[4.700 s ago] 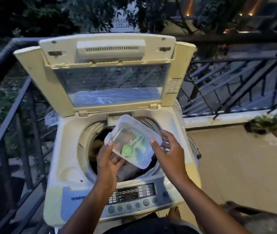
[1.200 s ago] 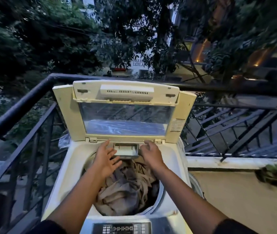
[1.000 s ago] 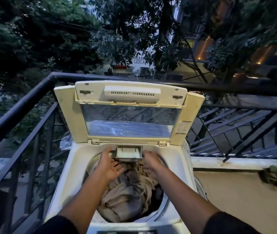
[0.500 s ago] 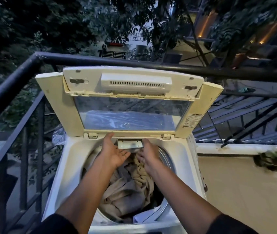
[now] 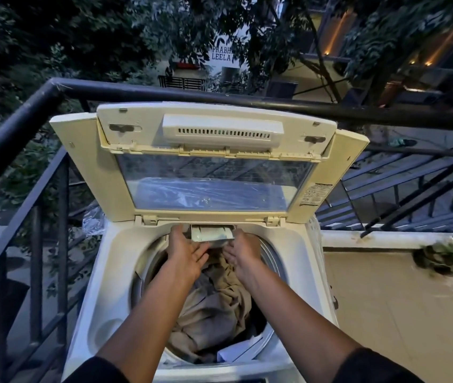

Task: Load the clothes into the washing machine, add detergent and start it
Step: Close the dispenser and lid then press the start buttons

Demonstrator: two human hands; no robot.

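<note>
Pushed further in since half a second ago: detergent drawer, now mostly back in its slot at the rear rim of the opening, with only its pale front face showing. Left hand at the drawer's left edge, fingers extended and fairly straight, spread toward the drawer front, gripping nothing visible. Right hand at the drawer's right corner, fingers reaching forward and down; blurred, so hard to say whether touching or merely beside it, and whether curled. Both forearms stretched over the drum, dark sleeves at the bottom edge of view.

Beneath the hands, clothes piled in the drum: beige and tan fabric, bunched, with a bit of white at the near rim. Washing machine a cream top-loader, lid propped upright with its clear window facing the camera. Standing in the corner of a balcony, dark metal railing just behind and to the left. Potted plant on the tiled floor at the right. Trees and lit buildings beyond.
</note>
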